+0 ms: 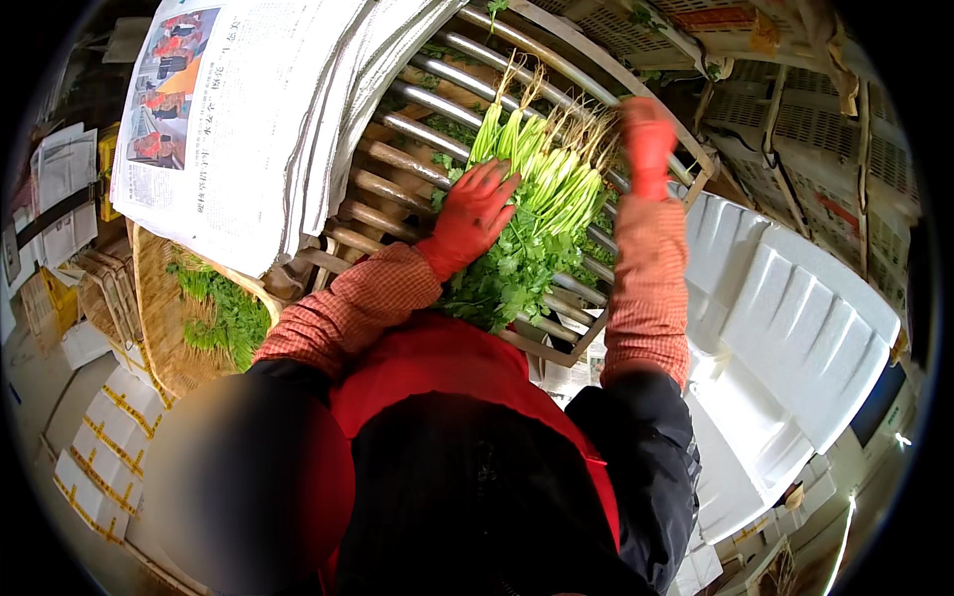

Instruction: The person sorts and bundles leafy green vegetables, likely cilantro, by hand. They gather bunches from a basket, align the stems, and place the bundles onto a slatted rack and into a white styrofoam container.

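Note:
A bunch of leafy greens with pale stems, likely coriander or celery, lies across a rack of metal rollers. Its thin roots point away from me and its leaves towards my red apron. Flat against the left side of the stems rests my left hand in a red glove, fingers somewhat apart. My right hand, also gloved in red, is blurred beside the roots at the rack's far right corner. Whether its fingers hold anything cannot be made out.
A thick stack of newspapers overlaps the rack's left side. Below it, a woven basket contains more greens. White foam boxes stand at right. Plastic crates line the far right, and taped white boxes sit lower left.

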Available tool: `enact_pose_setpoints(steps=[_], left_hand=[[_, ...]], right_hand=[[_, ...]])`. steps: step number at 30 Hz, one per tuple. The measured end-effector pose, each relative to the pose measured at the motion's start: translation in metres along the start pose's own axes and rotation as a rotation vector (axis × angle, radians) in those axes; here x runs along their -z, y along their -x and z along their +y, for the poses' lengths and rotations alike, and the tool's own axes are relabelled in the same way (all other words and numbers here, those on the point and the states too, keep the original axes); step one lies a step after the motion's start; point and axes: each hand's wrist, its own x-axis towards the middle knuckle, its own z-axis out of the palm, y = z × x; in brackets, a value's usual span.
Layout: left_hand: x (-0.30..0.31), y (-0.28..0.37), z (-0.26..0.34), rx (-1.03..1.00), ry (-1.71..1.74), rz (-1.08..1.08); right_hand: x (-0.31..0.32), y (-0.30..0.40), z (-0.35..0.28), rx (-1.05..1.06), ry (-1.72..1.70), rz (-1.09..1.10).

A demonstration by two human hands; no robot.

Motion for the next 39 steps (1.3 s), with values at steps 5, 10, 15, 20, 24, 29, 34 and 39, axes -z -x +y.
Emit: enact_pose_setpoints(steps=[5,10,15,20,24,29,34,39], left_hand=[[-0.003,0.001,-0.002,0.007,0.020,0.017],[-0.002,0.004,-0.004,-0.071,-0.003,0.026],[0.017,0.020,0.007,-0.148,0.024,-0.115],[0.018,0.027,0.006,-0.181,0.042,-0.032],[0.023,0.021,0.010,-0.171,0.075,-0.031],[0.018,0.014,0.013,-0.145,0.040,-0.051],[0.007,0.009,0.005,-0.086,-0.003,-0.022],[0.005,0.012,-0.007,-0.037,0.022,0.057]], right_hand=[[0.022,0.002,-0.032,-0.230,0.017,-0.249],[-0.023,0.062,-0.046,-0.053,0.140,-0.503],[-0.011,0.064,-0.040,-0.190,-0.230,-0.137],[0.019,0.043,-0.013,0.162,-0.235,0.325],[0.012,0.072,-0.028,0.094,0.129,0.024],[-0.018,0.103,-0.051,0.153,0.381,-0.380],[-0.040,0.114,-0.050,0.293,0.650,-0.487],[-0.034,0.089,-0.039,0.209,0.487,-0.524]])
